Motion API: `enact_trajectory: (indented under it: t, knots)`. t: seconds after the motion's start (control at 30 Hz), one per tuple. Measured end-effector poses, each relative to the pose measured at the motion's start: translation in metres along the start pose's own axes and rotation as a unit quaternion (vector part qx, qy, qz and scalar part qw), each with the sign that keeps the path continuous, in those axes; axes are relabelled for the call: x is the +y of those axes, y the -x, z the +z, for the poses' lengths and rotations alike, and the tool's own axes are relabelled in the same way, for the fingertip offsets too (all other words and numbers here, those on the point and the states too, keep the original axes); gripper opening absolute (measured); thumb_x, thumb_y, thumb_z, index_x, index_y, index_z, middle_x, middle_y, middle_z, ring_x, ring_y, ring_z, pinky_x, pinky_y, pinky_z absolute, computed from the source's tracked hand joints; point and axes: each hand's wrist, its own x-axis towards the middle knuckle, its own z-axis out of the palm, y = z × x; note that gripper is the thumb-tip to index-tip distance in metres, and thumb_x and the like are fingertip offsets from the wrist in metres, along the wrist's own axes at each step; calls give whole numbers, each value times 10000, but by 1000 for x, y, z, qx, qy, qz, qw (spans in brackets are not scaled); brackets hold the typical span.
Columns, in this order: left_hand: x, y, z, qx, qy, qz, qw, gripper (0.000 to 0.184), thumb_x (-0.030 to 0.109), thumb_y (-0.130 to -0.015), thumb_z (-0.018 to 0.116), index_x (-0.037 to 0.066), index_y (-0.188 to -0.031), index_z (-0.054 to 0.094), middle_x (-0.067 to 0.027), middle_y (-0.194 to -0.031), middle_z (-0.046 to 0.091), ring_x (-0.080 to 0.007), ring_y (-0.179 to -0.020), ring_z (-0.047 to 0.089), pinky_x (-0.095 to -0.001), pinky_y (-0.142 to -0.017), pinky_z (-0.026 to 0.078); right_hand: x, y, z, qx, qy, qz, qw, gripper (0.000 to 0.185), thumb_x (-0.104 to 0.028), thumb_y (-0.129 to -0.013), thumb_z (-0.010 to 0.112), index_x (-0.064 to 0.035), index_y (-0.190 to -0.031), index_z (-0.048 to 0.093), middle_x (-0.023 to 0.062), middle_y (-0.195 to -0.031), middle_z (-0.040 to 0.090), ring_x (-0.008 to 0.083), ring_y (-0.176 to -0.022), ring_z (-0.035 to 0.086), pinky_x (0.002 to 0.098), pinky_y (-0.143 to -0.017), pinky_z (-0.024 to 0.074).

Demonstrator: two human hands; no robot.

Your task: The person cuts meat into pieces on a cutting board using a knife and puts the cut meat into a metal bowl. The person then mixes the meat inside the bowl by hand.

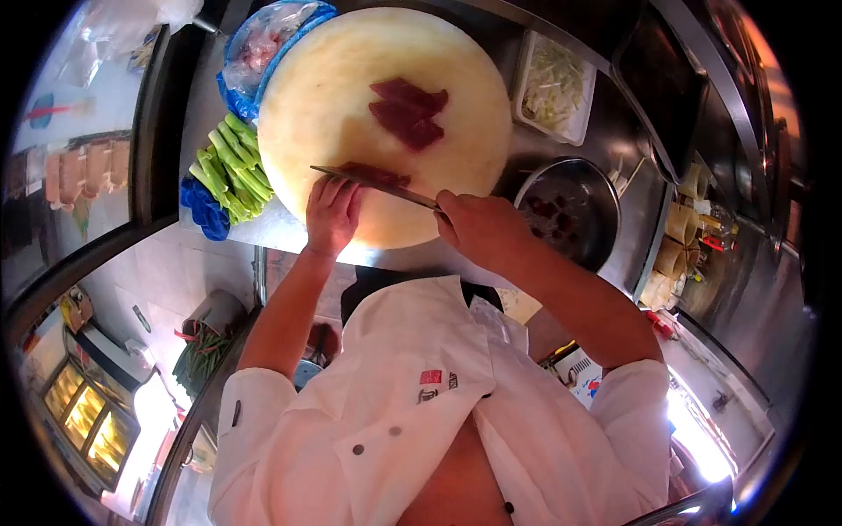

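Observation:
My right hand (474,226) is closed round the handle of a kitchen knife (399,191), whose blade points left across the round cutting board (307,96). Just beyond the blade lies a strip of dark red meat (377,174), partly covered by the knife. My left hand (333,210) is closed, its fingers drawn together against the near side of the blade by its tip. What lies under those fingers is hidden. Farther up the board rest larger slabs of red meat (409,114), apart from both hands.
Left of the board are cut green stalks (232,167) and a blue-edged bag (267,44). A white tray of pale shreds (553,88) stands at the back right. Nearer, a metal bowl (605,206) holds dark red pieces in liquid. The counter's front edge runs along my body.

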Motion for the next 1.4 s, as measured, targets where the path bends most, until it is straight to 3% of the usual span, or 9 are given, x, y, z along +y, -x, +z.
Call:
enact_trajectory:
  t: [0.07,0.27,0.4,0.8,1.0,1.07,1.2,1.3,1.4]
  knots:
    - [0,1,-6,0,-1,2,1000,226,99,-908,777,60,-1129,747,-115,-1180,699,-377,-1087,658,-457,-943,563,2,0,5,53,9,-39,998,205,-290,-1021,623,-89,-1040,594,143,-811,711,374,-679,704,508,-595,565]
    - [10,-14,-2,12,9,-1,1000,158,48,-889,770,38,-1044,738,-127,-1123,702,-389,-1052,652,-466,-916,566,13,-13,3,6,-5,-19,1000,217,-294,-1029,598,-79,-1043,579,168,-818,703,395,-735,706,537,-653,563]
    - [5,-10,3,13,4,3,1000,182,73,-908,768,54,-1089,752,-117,-1132,712,-373,-1056,662,-456,-931,561,16,-21,6,-9,-16,-21,1000,221,-293,-1030,593,-74,-1045,564,181,-826,703,407,-759,707,544,-679,565]
    - [8,-9,1,6,24,2,1000,191,68,-905,756,58,-1095,745,-118,-1115,716,-372,-1062,659,-462,-944,551,16,-54,54,122,-45,-103,986,221,-280,-1002,618,-71,-1056,571,186,-809,715,414,-723,708,545,-644,567]
    - [3,-9,1,12,12,18,1000,190,85,-899,754,56,-1084,719,-141,-1106,695,-395,-1027,636,-499,-923,534,15,-41,48,99,-54,-78,991,223,-280,-1005,614,-73,-1087,591,192,-825,717,445,-739,700,563,-658,556]
    - [4,-7,2,7,0,13,1000,232,83,-898,744,65,-1125,702,-145,-1104,685,-397,-1030,631,-497,-940,516,34,-9,34,19,-64,-13,998,254,-298,-1015,577,-56,-1092,588,232,-879,725,456,-839,723,592,-745,565]
    - [4,-9,-2,-13,13,-26,999,247,101,-877,749,80,-1119,705,-156,-1151,654,-397,-1110,610,-502,-985,491,73,34,31,15,-43,20,999,262,-305,-1014,584,-59,-1105,594,255,-919,724,472,-893,715,603,-776,550]
    - [1,-22,-13,-43,-26,-9,999,323,105,-811,781,105,-1121,690,-160,-1208,605,-405,-1187,569,-526,-997,466,77,52,31,7,-80,45,996,270,-319,-1011,603,-63,-1099,601,266,-937,719,479,-886,707,603,-770,546]
    - [-14,-37,-19,-71,30,86,993,426,111,-713,852,91,-1100,677,-174,-1270,592,-425,-1241,552,-566,-1035,449,71,65,33,83,-88,41,992,231,-284,-993,658,-55,-1003,631,230,-822,696,465,-787,691,557,-684,540]
